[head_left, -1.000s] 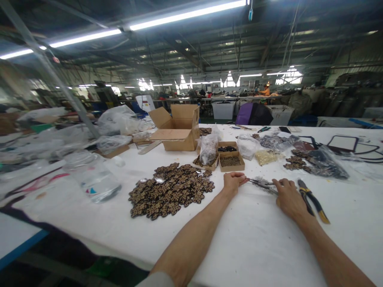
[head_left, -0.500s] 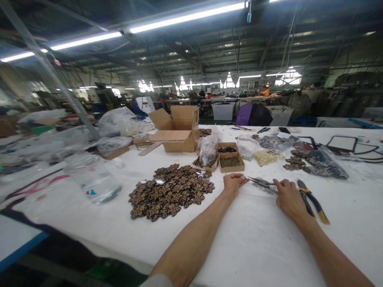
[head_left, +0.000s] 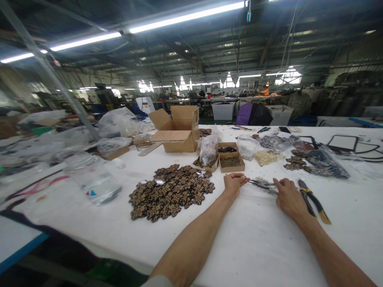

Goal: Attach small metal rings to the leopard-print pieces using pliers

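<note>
A pile of patches (head_left: 172,193) is lying on the table (head_left: 248,239), and from my end I am seeing it left of the left hand (head_left: 233,184). A jug (head_left: 98,185) is standing farther left. Behind the pile a carton (head_left: 179,142) is sitting, with a bag (head_left: 208,148) resting between it and a small box (head_left: 232,169). Pliers (head_left: 262,185) are lying between both hands; a second pair of pliers (head_left: 319,207) is resting just right of the right hand (head_left: 289,197).
</note>
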A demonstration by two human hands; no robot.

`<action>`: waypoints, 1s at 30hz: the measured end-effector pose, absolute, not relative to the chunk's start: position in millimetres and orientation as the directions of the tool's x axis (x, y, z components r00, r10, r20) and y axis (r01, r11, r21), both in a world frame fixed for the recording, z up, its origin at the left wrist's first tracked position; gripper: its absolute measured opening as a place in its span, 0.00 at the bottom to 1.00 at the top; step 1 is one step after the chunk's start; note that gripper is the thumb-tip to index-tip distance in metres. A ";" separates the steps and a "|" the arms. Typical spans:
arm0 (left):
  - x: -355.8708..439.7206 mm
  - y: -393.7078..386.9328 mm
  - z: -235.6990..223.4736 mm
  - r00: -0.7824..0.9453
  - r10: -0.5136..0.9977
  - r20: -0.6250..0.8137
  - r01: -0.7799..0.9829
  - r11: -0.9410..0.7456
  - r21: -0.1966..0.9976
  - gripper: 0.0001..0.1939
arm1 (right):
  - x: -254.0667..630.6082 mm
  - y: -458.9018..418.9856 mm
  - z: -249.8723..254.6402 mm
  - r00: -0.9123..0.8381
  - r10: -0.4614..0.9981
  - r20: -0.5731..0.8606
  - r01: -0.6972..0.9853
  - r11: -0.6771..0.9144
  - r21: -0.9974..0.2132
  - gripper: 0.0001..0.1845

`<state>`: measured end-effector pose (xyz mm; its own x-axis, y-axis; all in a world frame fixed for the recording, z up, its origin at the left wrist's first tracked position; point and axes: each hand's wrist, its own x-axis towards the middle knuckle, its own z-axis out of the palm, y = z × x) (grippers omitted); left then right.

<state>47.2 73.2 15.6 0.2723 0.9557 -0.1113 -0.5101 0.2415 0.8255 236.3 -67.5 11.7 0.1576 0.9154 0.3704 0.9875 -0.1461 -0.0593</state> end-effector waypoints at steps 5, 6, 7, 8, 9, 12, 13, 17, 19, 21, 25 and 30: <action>47.3 72.2 17.2 0.268 0.957 -0.109 -0.506 0.237 0.829 0.15 | 232.3 -69.2 13.1 0.188 0.897 0.400 0.982 -0.171 -0.080 0.34; 47.3 71.8 17.7 0.267 0.957 -0.110 -0.504 0.236 0.831 0.15 | 231.4 -69.6 13.6 0.189 0.895 0.404 0.982 -0.168 -0.087 0.34; 47.3 71.4 18.0 0.266 0.958 -0.110 -0.502 0.235 0.832 0.15 | 230.7 -70.0 14.2 0.190 0.893 0.409 0.982 -0.166 -0.094 0.34; 47.4 71.0 18.3 0.264 0.958 -0.110 -0.500 0.234 0.834 0.14 | 230.2 -70.3 14.9 0.190 0.890 0.414 0.981 -0.163 -0.101 0.34; 47.4 70.8 18.4 0.262 0.959 -0.111 -0.498 0.233 0.836 0.14 | 230.0 -70.5 15.5 0.190 0.888 0.420 0.981 -0.159 -0.107 0.33; 48.2 70.7 17.8 0.257 0.960 -0.110 -0.496 0.229 0.837 0.14 | 230.5 -70.2 16.6 0.192 0.880 0.436 0.981 -0.156 -0.116 0.29; 48.8 70.6 17.6 0.255 0.961 -0.111 -0.495 0.229 0.838 0.14 | 230.9 -69.9 16.6 0.195 0.877 0.440 0.980 -0.159 -0.117 0.28; 53.0 68.4 16.9 0.257 0.960 -0.113 -0.482 0.228 0.846 0.16 | 231.4 -68.8 17.7 0.224 0.862 0.455 0.975 -0.195 -0.109 0.22; 55.6 66.2 17.3 0.262 0.960 -0.100 -0.470 0.217 0.856 0.16 | 230.7 -68.8 19.5 0.242 0.855 0.458 0.970 -0.221 -0.101 0.21; 57.7 63.8 18.1 0.268 0.960 -0.081 -0.467 0.203 0.861 0.16 | 229.5 -69.1 21.9 0.260 0.847 0.464 0.965 -0.246 -0.090 0.22; 59.4 60.5 19.8 0.271 0.961 -0.062 -0.476 0.190 0.859 0.18 | 229.3 -68.9 24.7 0.284 0.834 0.473 0.957 -0.279 -0.082 0.20; 59.7 59.4 20.9 0.261 0.963 -0.067 -0.462 0.186 0.867 0.19 | 234.6 -66.6 22.5 0.261 0.830 0.494 0.965 -0.219 -0.141 0.11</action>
